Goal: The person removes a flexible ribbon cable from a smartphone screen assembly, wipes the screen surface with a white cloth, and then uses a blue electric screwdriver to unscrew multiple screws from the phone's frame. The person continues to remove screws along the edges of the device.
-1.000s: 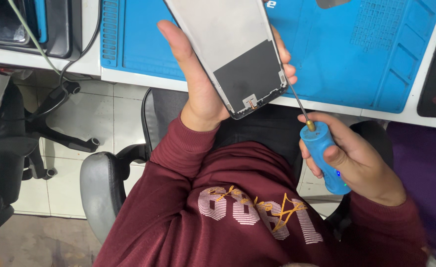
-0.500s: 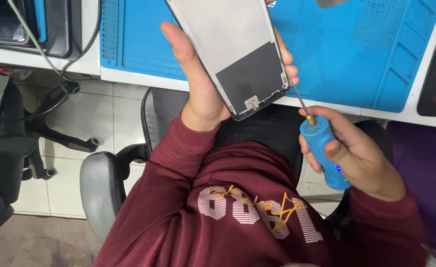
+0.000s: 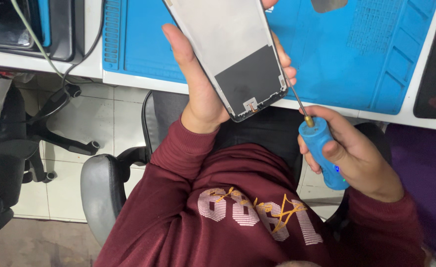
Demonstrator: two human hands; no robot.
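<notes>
Head view: two hands work over one phone frame [image 3: 237,54], held tilted above the near edge of the blue mat [image 3: 356,64] on the desk [image 3: 129,79]. The left hand [image 3: 198,84] wraps the frame from below, thumb along its left edge, fingertips curling past its right edge. The right hand [image 3: 356,153], below the mat, is closed around one blue screwdriver [image 3: 321,153], its thin shaft meeting the frame's lower right corner. The frame's top is cut off by the picture edge. Left of the mat, one cable [image 3: 35,44] hangs off the desk edge toward open tiled floor [image 3: 104,123].
</notes>
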